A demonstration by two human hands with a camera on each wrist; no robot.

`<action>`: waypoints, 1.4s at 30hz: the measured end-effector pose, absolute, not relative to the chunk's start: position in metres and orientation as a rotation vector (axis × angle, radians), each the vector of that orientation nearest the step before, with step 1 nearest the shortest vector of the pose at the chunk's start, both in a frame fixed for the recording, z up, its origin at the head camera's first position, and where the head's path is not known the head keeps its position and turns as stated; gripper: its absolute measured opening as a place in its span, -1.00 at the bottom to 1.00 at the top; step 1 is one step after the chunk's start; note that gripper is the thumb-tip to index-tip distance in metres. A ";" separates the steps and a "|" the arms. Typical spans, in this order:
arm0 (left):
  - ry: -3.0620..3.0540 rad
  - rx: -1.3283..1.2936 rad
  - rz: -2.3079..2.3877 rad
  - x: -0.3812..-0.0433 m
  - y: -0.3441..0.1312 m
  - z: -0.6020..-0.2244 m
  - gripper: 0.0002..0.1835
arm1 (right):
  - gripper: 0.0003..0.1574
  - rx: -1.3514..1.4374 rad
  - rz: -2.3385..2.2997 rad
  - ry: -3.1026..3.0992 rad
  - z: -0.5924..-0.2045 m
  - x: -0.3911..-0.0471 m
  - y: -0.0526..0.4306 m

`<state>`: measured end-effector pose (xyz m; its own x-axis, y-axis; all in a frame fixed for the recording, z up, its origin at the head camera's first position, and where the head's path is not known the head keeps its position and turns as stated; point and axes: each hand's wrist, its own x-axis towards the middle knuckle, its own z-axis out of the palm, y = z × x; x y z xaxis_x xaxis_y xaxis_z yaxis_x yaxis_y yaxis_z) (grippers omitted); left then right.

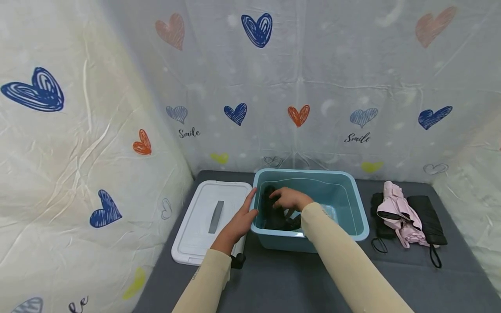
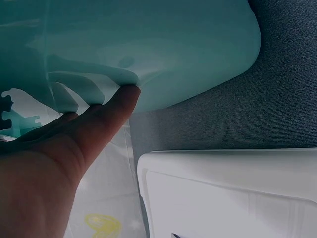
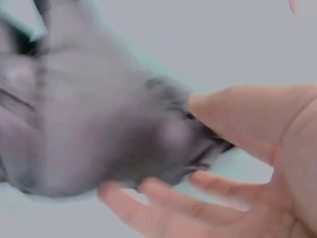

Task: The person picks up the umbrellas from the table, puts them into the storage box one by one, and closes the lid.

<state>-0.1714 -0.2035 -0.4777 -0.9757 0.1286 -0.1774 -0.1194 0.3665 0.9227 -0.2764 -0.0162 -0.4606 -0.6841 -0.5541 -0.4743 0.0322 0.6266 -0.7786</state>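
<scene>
A blue-green plastic bin (image 1: 279, 242) stands on the grey surface, with a bundle of dark, slightly shiny cloth (image 1: 272, 217) inside its left end. My left hand (image 1: 240, 222) is at the bin's left side; in the left wrist view its straight fingers (image 2: 111, 116) press against the bin wall. My right hand (image 1: 291, 198) reaches down into the bin over the dark bundle. In the blurred right wrist view, its thumb (image 3: 237, 111) lies at one edge of the cloth (image 3: 94, 109) and its loosely extended fingers at the lower edge.
Left of the bin lies a white lid (image 1: 195, 221) with a grey handle. To the right are a folded pink cloth bundle (image 1: 401, 213) and a black pouch (image 1: 426, 217) with a strap loop, on another black item (image 1: 377, 202). A heart-printed curtain (image 1: 274, 69) hangs behind.
</scene>
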 end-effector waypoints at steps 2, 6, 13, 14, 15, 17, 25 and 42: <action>2.421 0.009 1.648 -0.172 -0.203 -0.478 -0.28 | -0.41 -0.379 -1.093 2.095 -0.459 -0.277 -0.014; 2.442 -0.002 1.629 -0.173 -0.202 -0.479 -0.28 | -0.42 -0.361 -1.140 2.069 -0.455 -0.278 -0.010; 2.427 0.007 1.632 -0.173 -0.203 -0.479 -0.28 | -0.46 -0.446 -1.018 2.112 -0.451 -0.276 0.000; 2.423 0.013 1.637 -0.173 -0.204 -0.479 -0.28 | -0.46 -0.468 -0.993 2.123 -0.449 -0.275 0.002; 2.420 0.020 1.641 -0.174 -0.205 -0.480 -0.28 | -0.46 -0.487 -0.973 2.132 -0.446 -0.273 0.003; 2.417 0.031 1.645 -0.175 -0.205 -0.480 -0.28 | -0.46 -0.521 -0.943 2.152 -0.442 -0.271 0.007; 2.404 0.019 1.652 -0.176 -0.203 -0.479 -0.25 | -0.45 -0.592 -0.869 2.214 -0.431 -0.265 0.020; 2.421 0.006 1.631 -0.181 -0.200 -0.481 -0.20 | -0.48 -0.638 -0.933 2.263 -0.419 -0.249 0.056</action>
